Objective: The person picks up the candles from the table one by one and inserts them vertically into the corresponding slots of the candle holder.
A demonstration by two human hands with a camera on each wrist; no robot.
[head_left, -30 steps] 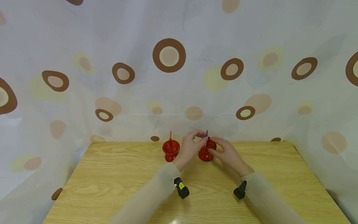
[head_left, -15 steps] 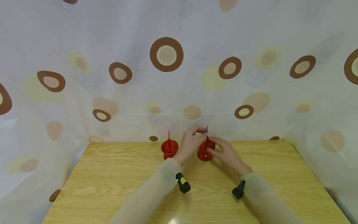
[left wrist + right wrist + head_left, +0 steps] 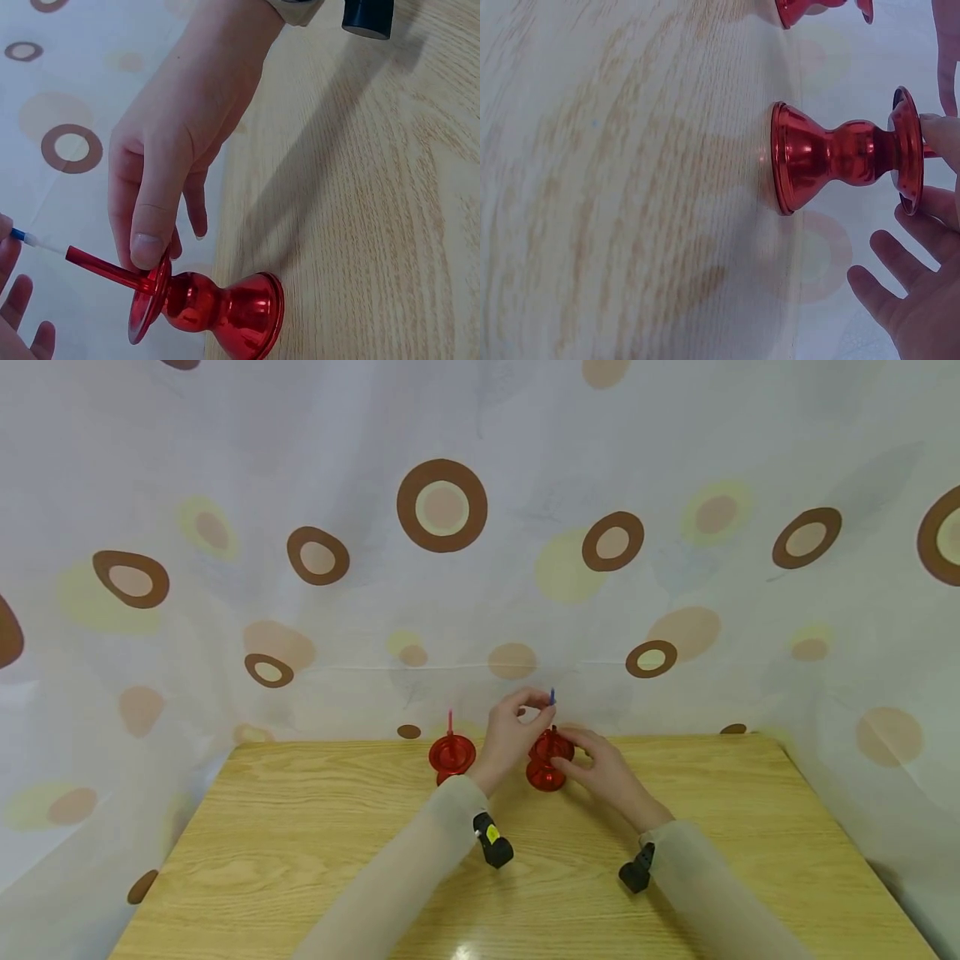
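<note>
Looking down at the wooden table (image 3: 315,860), we see two red candle holders standing near its far edge, in front of a pale curtain (image 3: 225,460) printed with brown and yellow circles. Our left hand (image 3: 512,739) is raised between them, its thumb and forefinger pinched on a thin blue candle (image 3: 552,697) whose tip shows just above the fingertips. That candle stands upright over the right-hand holder (image 3: 547,762); in the left wrist view its blue end (image 3: 18,235) joins a white stretch that runs into the red spike rising from the holder's dish (image 3: 148,300), so the candle sits at the top of that spike. How far down it goes we cannot tell.

Our right hand (image 3: 603,770) rests at the holder's right side. Its thumb (image 3: 150,225) presses on the rim of the dish, with the other fingers curled loosely behind, touching the rim from the far side. The holder's wide foot (image 3: 784,159) sits flat on the table.

Just beside our left hand, on its other side, the second holder (image 3: 452,756) stands upright and apart from both hands, with a thin pink candle (image 3: 450,721) standing straight up from it. Its foot (image 3: 799,9) shows at the top of the right wrist view. Both forearms wear pale sleeves (image 3: 405,885), and a small black camera is strapped at each wrist (image 3: 492,841).
</note>
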